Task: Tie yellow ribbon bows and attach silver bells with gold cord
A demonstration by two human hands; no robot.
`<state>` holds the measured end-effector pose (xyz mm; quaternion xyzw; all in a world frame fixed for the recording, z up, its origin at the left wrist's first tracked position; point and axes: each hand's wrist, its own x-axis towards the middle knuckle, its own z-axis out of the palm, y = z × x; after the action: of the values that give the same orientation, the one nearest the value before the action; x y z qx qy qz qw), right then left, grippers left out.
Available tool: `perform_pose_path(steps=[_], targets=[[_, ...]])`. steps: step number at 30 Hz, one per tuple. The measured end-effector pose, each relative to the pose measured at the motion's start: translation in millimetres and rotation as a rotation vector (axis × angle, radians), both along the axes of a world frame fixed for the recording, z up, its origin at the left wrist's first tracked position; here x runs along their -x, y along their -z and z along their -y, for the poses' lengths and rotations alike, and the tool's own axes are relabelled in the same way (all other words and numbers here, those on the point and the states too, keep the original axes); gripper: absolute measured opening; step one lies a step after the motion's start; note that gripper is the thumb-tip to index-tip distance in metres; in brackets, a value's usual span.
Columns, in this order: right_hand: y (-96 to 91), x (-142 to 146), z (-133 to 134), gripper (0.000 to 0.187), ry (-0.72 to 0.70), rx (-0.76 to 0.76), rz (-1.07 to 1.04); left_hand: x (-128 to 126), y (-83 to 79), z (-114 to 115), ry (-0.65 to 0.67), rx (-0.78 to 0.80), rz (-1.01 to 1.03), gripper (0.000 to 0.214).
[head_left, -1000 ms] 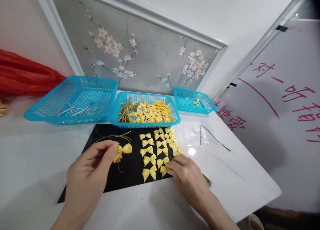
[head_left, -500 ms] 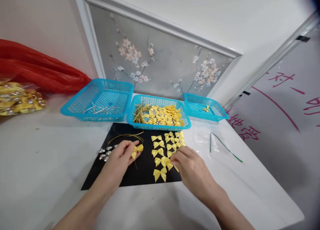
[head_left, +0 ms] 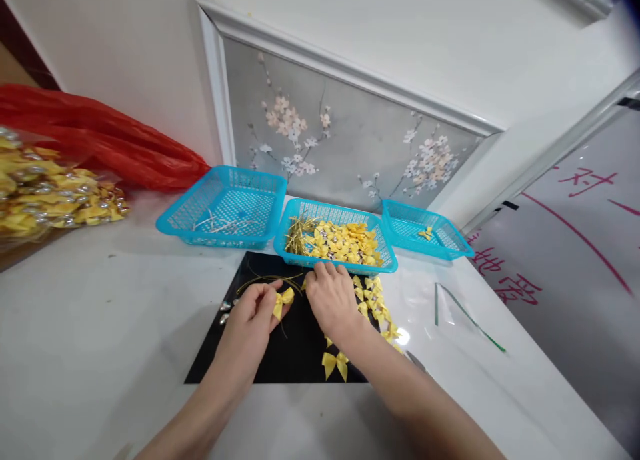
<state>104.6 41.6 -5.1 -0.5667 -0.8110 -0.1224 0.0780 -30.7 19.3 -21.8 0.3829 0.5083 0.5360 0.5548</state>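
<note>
My left hand [head_left: 253,313] is closed in a pinch on a yellow ribbon bow [head_left: 283,303], above the black mat [head_left: 295,363]. A thin dark strand hangs below that bow. Curled fingers of my right hand [head_left: 333,300] reach down by the near rim of the middle basket; their tips, and anything in them, are hidden. Under and around this hand lie rows of yellow bows [head_left: 335,365], partly covered by my wrist and forearm. Gold wire ties [head_left: 273,280] rest at the mat's back, and silvery beads [head_left: 225,313] sit left of my left hand.
Behind the mat, a blue basket [head_left: 340,268] holds yellow bows and gold ties. Another blue basket [head_left: 175,230] at left holds white strips; a third [head_left: 453,252] at right holds a small bow. Bagged beaded bows [head_left: 65,193] lie far left. Right, a green-edged clear bag [head_left: 450,313].
My right hand has moved away from me and left, from the nearer bows to the middle basket's front. My left hand still pinches its bow. The view has shifted, showing more of the left side.
</note>
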Motion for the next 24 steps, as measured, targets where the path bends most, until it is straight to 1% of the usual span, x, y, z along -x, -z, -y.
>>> perform_pose_path(steps=[7,12,15,17,20,22,24], targets=[[6.8,11,-7,0.016,-0.052,0.009,0.001,-5,4.2,4,0.071,0.084,0.01,0.024],[14.1,5,-7,0.016,-0.034,0.006,-0.037,-9,9.8,3,0.091,0.075,0.035,0.024],[12.3,-4,-5,0.016,-0.018,0.019,-0.093,-7,13.1,-1,0.074,0.066,0.035,0.023],[5.5,-17,-2,0.019,0.01,0.029,-0.155,-6,14.2,-4,0.059,0.054,0.042,0.023],[-11.0,-53,11,0.023,0.106,0.04,-0.275,-4,13.2,-10,0.032,0.038,0.066,0.023],[-21.0,-83,28,0.024,0.178,0.061,-0.346,-3,11.5,-14,0.008,0.029,0.081,0.022],[-25.2,-110,50,0.019,0.203,0.131,-0.388,-3,9.9,-19,-0.017,0.025,0.09,0.021]])
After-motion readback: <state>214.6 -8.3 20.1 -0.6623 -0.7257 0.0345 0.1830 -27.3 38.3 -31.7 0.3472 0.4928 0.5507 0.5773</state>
